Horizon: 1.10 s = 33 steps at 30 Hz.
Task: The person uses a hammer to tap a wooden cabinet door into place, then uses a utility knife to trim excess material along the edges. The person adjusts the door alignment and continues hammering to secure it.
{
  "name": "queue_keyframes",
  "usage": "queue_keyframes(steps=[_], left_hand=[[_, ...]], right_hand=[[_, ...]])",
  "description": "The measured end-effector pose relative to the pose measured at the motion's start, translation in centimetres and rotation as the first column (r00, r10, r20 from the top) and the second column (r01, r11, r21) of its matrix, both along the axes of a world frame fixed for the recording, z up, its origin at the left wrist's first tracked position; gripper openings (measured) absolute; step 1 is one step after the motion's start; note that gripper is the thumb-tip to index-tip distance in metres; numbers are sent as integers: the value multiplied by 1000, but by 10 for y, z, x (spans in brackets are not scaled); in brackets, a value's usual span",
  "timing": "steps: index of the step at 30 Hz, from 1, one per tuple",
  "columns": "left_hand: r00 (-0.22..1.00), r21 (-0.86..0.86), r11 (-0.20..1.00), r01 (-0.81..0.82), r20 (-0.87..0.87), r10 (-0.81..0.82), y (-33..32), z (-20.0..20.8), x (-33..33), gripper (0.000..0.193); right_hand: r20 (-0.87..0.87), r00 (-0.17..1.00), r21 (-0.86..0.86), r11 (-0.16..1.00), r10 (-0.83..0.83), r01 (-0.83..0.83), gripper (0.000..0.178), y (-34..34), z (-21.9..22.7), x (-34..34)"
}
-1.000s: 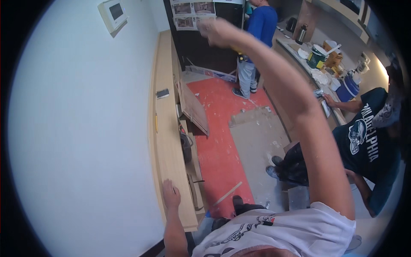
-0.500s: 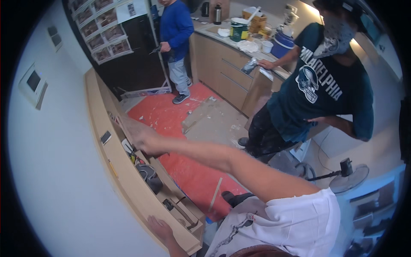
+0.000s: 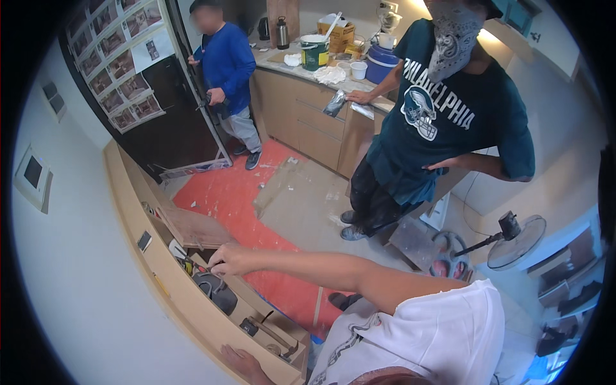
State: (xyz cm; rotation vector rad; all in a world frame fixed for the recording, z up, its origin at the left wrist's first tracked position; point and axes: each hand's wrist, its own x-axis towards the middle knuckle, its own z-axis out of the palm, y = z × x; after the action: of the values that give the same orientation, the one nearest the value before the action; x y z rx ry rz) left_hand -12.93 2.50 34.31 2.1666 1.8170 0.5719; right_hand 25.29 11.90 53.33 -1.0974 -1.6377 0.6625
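My right hand (image 3: 231, 260) is held over the open compartment of a long wooden cabinet (image 3: 183, 303), fingers curled together. Whatever is in them, if anything, is hidden. Just below it lies a dark grey item with a light grey strap (image 3: 222, 296), beside red and yellow handled tools (image 3: 187, 264). My left hand (image 3: 242, 360) rests flat on the ledge at the cabinet's near end, fingers stretched. Close to it in the compartment is a tool with a wooden handle (image 3: 271, 336). A tilted wooden panel (image 3: 196, 226) stands at the compartment's far part.
A phone (image 3: 144, 240) and a yellow pencil (image 3: 160, 285) lie on the ledge. One person in dark green (image 3: 443, 115) leans on the cluttered counter; another in blue (image 3: 228, 64) stands by the dark door. A fan (image 3: 516, 240) stands at right. Red sheeting (image 3: 269, 263) covers part of the floor.
My right hand has drawn back from beside the panel toward me, over the grey item, and the panel shows more fully. My left hand stays on the ledge. The view has shifted.
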Motion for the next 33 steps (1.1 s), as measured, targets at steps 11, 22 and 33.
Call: queue_keyframes(steps=[11, 22, 33], left_hand=[[999, 31, 999, 12, -40, -11, -7, 6, 2, 42], [1000, -89, 996, 0, 3, 0, -9, -1, 29, 49], [999, 108, 994, -5, 42, 1, 1, 18, 9, 38]], right_hand=[[71, 985, -394, 912, 158, -118, 15, -107, -126, -52], [-607, 786, -331, 864, 113, -379, 16, -102, -289, -46], [-149, 958, -424, 891, -247, 164, 25, 60, -189, -108]])
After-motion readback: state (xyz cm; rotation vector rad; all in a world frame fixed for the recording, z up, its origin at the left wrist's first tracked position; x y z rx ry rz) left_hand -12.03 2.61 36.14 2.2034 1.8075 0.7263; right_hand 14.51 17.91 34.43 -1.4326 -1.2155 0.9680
